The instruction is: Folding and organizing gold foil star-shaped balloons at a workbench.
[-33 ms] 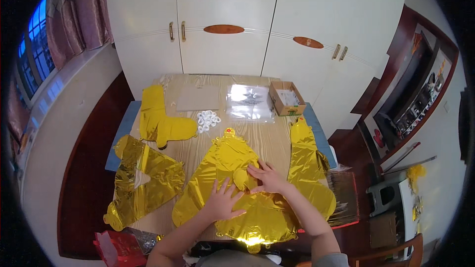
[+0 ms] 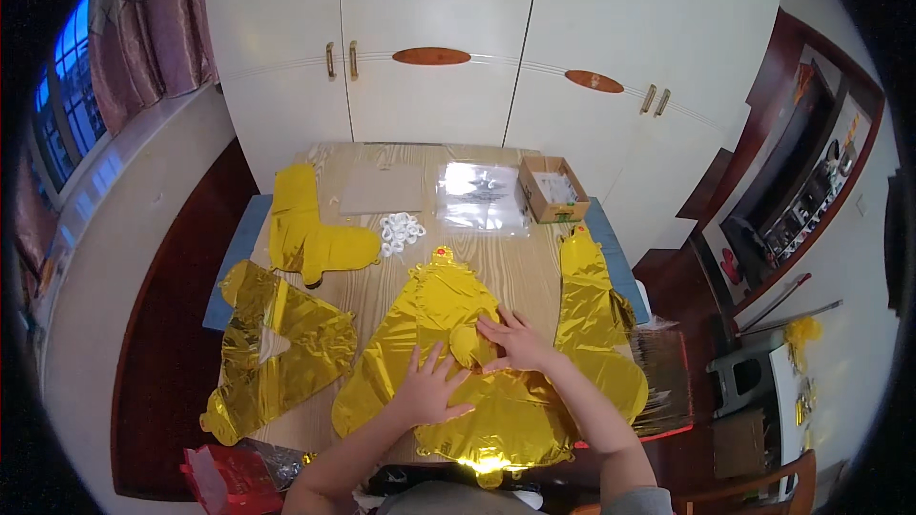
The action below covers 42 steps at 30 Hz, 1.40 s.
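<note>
A large flat gold foil balloon (image 2: 382, 381) lies uninflated across the near middle of the table. My left hand (image 2: 429, 389) rests on it with the fingers spread. Just right of that, my right hand (image 2: 515, 341) also lies flat on the foil, fingers apart. Between the hands and slightly beyond them is a small rounded gold flap (image 2: 464, 343). Another flat gold foil balloon (image 2: 305, 343), with a triangular opening, lies to the left. A third gold foil balloon (image 2: 587, 310) is at the right, partly behind my right forearm.
At the back left lies an L-shaped gold foil piece (image 2: 329, 243), beside a pile of white rolls (image 2: 401, 232). Behind are a grey sheet (image 2: 382, 191), clear plastic bags (image 2: 482, 200) and a cardboard box (image 2: 553, 193). A red bag (image 2: 229, 480) sits below the table's left front.
</note>
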Motion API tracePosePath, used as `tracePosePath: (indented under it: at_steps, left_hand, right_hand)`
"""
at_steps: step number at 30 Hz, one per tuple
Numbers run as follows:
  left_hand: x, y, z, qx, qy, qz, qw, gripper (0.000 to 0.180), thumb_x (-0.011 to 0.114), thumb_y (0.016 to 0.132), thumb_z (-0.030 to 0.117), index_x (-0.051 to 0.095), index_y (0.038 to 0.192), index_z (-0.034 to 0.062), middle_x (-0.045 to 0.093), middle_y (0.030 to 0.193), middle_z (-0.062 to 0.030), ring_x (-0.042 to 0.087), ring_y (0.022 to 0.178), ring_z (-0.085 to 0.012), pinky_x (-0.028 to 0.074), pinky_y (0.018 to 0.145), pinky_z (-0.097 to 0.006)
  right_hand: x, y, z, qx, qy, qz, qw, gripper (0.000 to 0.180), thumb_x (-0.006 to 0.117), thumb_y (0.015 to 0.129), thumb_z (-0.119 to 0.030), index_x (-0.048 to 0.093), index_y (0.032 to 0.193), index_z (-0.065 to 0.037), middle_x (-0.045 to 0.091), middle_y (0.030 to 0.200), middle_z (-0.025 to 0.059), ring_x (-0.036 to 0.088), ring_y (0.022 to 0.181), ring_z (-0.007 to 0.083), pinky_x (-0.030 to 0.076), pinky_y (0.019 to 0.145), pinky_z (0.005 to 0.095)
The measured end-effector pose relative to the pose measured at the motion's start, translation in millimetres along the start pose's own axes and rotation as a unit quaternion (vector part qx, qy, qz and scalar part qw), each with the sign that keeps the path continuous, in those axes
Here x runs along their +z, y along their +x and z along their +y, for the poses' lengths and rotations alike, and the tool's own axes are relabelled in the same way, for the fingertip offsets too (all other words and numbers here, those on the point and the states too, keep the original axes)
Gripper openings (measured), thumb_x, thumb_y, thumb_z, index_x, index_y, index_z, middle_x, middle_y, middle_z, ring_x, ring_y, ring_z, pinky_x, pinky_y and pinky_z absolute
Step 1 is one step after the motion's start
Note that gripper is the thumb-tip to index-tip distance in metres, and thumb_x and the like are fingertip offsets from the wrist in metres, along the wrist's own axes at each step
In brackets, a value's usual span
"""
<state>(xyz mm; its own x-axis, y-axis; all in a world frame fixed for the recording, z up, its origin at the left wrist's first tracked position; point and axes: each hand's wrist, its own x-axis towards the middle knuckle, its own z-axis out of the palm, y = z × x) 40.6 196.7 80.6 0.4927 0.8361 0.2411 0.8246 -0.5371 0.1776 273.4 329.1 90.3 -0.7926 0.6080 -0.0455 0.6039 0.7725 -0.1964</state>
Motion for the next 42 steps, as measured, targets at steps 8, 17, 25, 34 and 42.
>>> tracePosePath:
  at_steps: [8,17,25,34,42]
  left_hand:
    - [-9.6,1.0,5.5,0.002,0.036,0.01,0.999,0.065,0.055,0.086,0.061,0.057,0.128,0.0117,0.049,0.134,-0.0203,0.04,0.13,-0.0415,0.027,0.105,-0.064]
    - [-25.7,41.1,22.8,0.084,0.044,0.077,0.992,0.035,0.061,0.088,0.041,0.066,0.109,0.0133,0.064,0.11,-0.0013,0.058,0.102,-0.0207,0.042,0.088,-0.042]
    - [2.1,60.5,-1.7,0.064,0.017,0.07,0.995,0.035,0.061,0.087,0.034,0.063,0.116,0.014,0.063,0.118,0.0009,0.057,0.103,-0.0182,0.04,0.088,-0.041]
    - [1.0,79.4,-18.3,0.047,0.051,0.058,0.996,0.053,0.063,0.082,0.045,0.061,0.12,0.0086,0.058,0.126,-0.0024,0.052,0.109,-0.0208,0.038,0.091,-0.04]
    - [13.2,74.6,-22.9,0.03,0.026,0.057,0.998,0.063,0.06,0.085,0.053,0.056,0.127,0.0058,0.053,0.133,-0.0088,0.046,0.12,-0.0278,0.034,0.1,-0.044]
  right_hand:
    - [-1.4,3.9,-0.7,0.01,-0.002,-0.025,1.0,0.107,0.065,0.07,-0.071,0.028,0.151,-0.012,0.025,0.158,0.006,0.014,0.145,0.0399,0.016,0.116,0.0545]
    - [11.6,8.3,9.6,0.01,-0.032,-0.029,0.999,0.107,0.068,0.069,-0.067,0.026,0.152,-0.015,0.023,0.159,0.0015,0.013,0.147,0.0349,0.014,0.116,0.054]
    - [-1.1,4.3,1.7,0.031,0.022,-0.028,0.999,0.114,0.068,0.066,-0.07,0.019,0.153,-0.016,0.026,0.158,0.0026,0.016,0.146,0.0361,0.012,0.116,0.0567]
    - [-12.2,2.5,-7.2,0.035,0.042,-0.031,0.998,0.126,0.075,0.06,-0.067,0.013,0.152,-0.007,0.03,0.154,0.0144,0.014,0.145,0.0394,0.011,0.117,0.0558]
    - [-18.8,5.5,-10.6,0.03,0.016,-0.046,0.998,0.128,0.076,0.059,-0.067,0.011,0.153,-0.009,0.025,0.157,0.0095,0.013,0.146,0.0375,0.01,0.117,0.0543]
